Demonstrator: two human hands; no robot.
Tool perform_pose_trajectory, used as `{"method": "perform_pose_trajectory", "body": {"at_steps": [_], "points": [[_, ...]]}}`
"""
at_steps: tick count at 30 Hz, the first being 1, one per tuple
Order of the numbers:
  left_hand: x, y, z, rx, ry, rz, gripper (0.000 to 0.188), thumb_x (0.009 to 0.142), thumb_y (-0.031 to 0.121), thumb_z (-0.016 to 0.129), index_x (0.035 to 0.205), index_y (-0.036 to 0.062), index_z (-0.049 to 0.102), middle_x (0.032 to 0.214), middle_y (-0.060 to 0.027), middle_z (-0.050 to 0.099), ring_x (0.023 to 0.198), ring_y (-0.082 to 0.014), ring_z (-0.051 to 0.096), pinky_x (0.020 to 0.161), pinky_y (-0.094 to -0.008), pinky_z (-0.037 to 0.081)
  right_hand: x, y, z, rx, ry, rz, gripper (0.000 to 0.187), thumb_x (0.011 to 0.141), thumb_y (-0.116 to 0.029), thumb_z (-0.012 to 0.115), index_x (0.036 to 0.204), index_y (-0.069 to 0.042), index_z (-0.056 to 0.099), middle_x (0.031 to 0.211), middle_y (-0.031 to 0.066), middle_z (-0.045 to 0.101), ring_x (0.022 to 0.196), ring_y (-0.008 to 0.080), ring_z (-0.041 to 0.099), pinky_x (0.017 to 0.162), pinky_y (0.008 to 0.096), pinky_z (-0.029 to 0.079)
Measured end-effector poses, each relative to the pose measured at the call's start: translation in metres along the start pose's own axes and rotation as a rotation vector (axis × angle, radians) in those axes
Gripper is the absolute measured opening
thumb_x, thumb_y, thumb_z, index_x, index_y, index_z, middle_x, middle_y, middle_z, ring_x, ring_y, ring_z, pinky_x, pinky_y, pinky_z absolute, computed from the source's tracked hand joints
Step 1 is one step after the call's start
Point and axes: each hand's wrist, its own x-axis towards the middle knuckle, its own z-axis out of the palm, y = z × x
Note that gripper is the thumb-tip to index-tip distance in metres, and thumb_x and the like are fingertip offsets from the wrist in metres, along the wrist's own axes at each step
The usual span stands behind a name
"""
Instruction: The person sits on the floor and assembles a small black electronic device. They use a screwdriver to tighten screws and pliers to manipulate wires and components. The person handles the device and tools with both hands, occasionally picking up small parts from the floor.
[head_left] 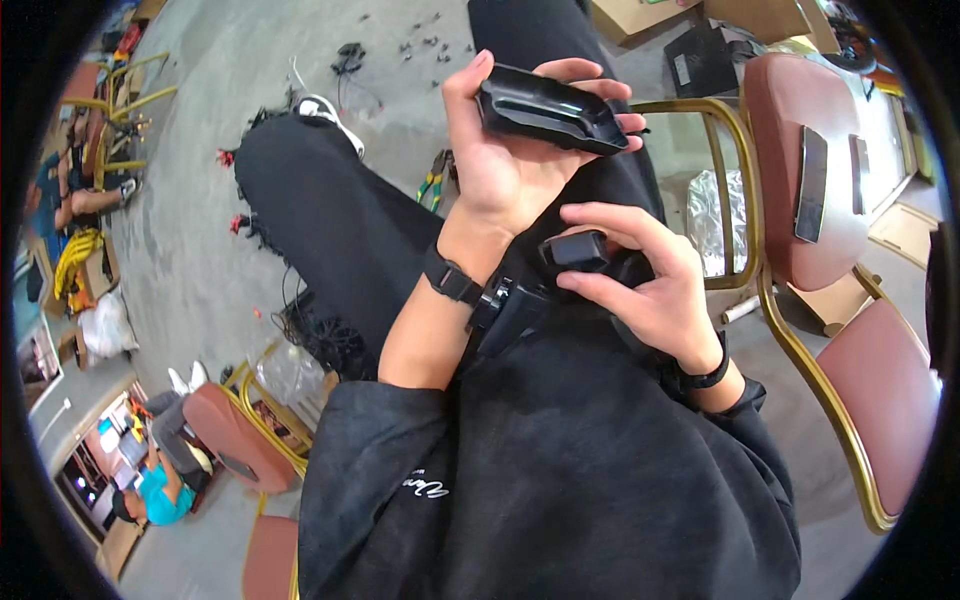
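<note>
My left hand [505,165], palm up, holds a glossy black plastic housing [550,108], long and hollow like a shallow tray. Its thumb is at one end and its fingers curl along the far side. Nearer to me, my right hand [665,285] has a small black block with rounded edges [582,248] between thumb and forefinger, apart from the housing. Below the left wrist, a black device with a round knob-like part [508,312] rests on my lap. Its outline blends into my dark clothes.
To my right stand red-padded chairs with gold frames [748,190]; a dark phone-like slab [812,185] lies on one. Green-handled pliers [434,180], black cable bundles [325,335] and several small dark parts [425,40] lie on the floor. A person [160,490] sits at the lower left.
</note>
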Motion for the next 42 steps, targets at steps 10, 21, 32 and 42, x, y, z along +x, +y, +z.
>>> {"method": "perform_pose_trajectory", "body": {"at_steps": [10,21,32,42], "points": [[-0.035,0.006,0.006,0.162,0.071,0.109,0.082,0.084,0.065,0.033,0.120,-0.0064,0.052,0.117,-0.0296,0.055,0.104,-0.0457,0.057,0.095,-0.0546,0.044,-0.011,0.020,0.037,-0.097,-0.090,-0.076,0.042,0.068,0.005,0.071,0.107,-0.010,0.070,0.103,0.0096,0.065,0.094,0.0206,0.064,0.082,0.0305,0.050],[-0.050,0.012,0.020,0.205,0.106,0.134,0.083,0.083,0.066,0.034,0.117,-0.0075,0.054,0.114,-0.0301,0.057,0.102,-0.0475,0.058,0.092,-0.0559,0.045,-0.019,0.017,0.042,0.305,-0.361,-0.076,0.035,0.073,0.007,0.069,0.107,0.000,0.068,0.111,0.0147,0.067,0.104,0.0245,0.064,0.089,0.0331,0.051],[-0.068,0.021,0.046,-0.016,-0.150,0.105,0.089,0.081,0.070,0.032,0.122,-0.0073,0.050,0.118,-0.0307,0.055,0.108,-0.0485,0.054,0.098,-0.0571,0.040,-0.029,0.024,0.033,0.303,-0.489,-0.197,0.032,0.074,-0.008,0.076,0.104,-0.002,0.069,0.114,0.0150,0.065,0.102,0.0228,0.064,0.082,0.0308,0.052],[-0.063,0.027,0.037,0.017,-0.236,0.176,0.077,0.086,0.061,0.034,0.117,-0.0064,0.054,0.112,-0.0257,0.059,0.103,-0.0410,0.058,0.093,-0.0502,0.045,-0.027,0.017,0.033,0.212,-0.478,-0.041,0.036,0.086,-0.010,0.066,0.121,-0.004,0.060,0.110,0.0094,0.067,0.078,0.0114,0.063,0.068,0.0257,0.050]]}}
